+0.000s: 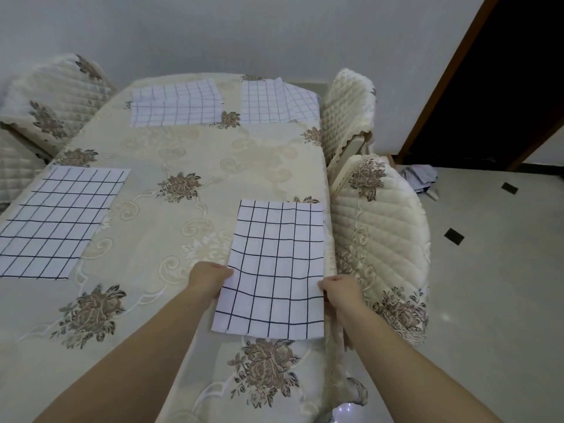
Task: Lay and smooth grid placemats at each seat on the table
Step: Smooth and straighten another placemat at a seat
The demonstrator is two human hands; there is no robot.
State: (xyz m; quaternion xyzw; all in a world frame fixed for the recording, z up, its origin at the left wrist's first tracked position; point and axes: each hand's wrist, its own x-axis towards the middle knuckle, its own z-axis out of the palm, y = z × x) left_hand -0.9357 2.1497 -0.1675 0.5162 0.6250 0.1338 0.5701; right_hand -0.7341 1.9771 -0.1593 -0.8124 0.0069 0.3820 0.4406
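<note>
The mat [274,270] lies on the tabletop [171,148] at my near right. It's white with a dark grid, long sides running away from me, its right side just along the tabletop's right edge. My left grip [209,277] is clenched on the mat's left side, about halfway down, with the fingers curled at the cloth and their tips hidden under it. My right grip [340,290] has the opposite side — thumb on top, the other fingers tucked out of sight below. So both grips are grasping the mat, one on each side. The far end lies flat. The near end touches the top of a brown flower print [265,364], and I can't tell whether it's fully down.

Further out, the left mat [58,221] lies flat at the tabletop's left side, well apart from mine. At the far end are two more — the far-left mat [177,103], creased across, and the far-right mat [274,102], rumpled.

Quilted chairs stand round the tabletop. The near chair [381,239] is just beside my right grip, the far chair [348,111] is behind it, and the left chair [52,96] is at the far left. Beyond them are pale floor [488,285], a small cloth heap [418,175] and a dark doorway [503,87].
</note>
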